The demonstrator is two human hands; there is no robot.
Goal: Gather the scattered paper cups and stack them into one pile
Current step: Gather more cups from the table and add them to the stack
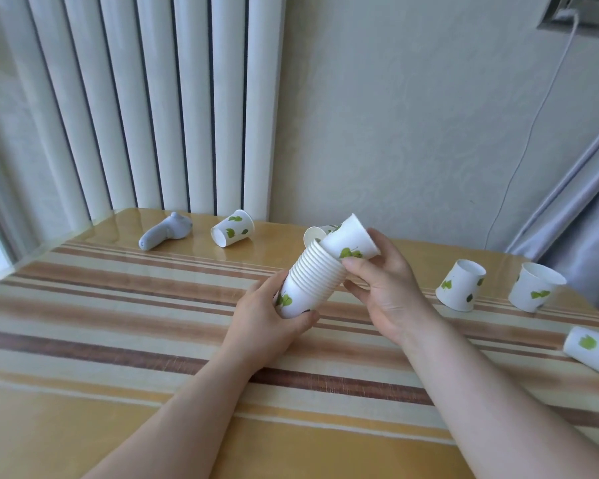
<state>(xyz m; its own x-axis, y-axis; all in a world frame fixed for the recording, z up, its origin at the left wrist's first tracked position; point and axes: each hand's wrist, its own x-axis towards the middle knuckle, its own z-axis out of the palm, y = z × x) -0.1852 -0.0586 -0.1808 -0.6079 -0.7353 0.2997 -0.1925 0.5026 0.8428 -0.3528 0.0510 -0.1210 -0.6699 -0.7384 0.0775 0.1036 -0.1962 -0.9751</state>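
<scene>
A stack of several white paper cups with green leaf prints (310, 280) is held tilted above the table, its base gripped by my left hand (270, 319). My right hand (384, 288) holds a single cup (350, 242) at the stack's open top, its bottom touching the rim. Another cup's rim (314, 235) shows just behind it. Loose cups remain on the table: one on its side at the back (231, 229), two at the right (460, 285) (536, 288), and one lying at the right edge (592, 350).
A grey handheld controller (165, 231) lies at the back left of the striped table (118, 340). A white radiator (146, 98) and a wall stand behind it. A curtain (581, 219) hangs at the right, with a white cable along the wall.
</scene>
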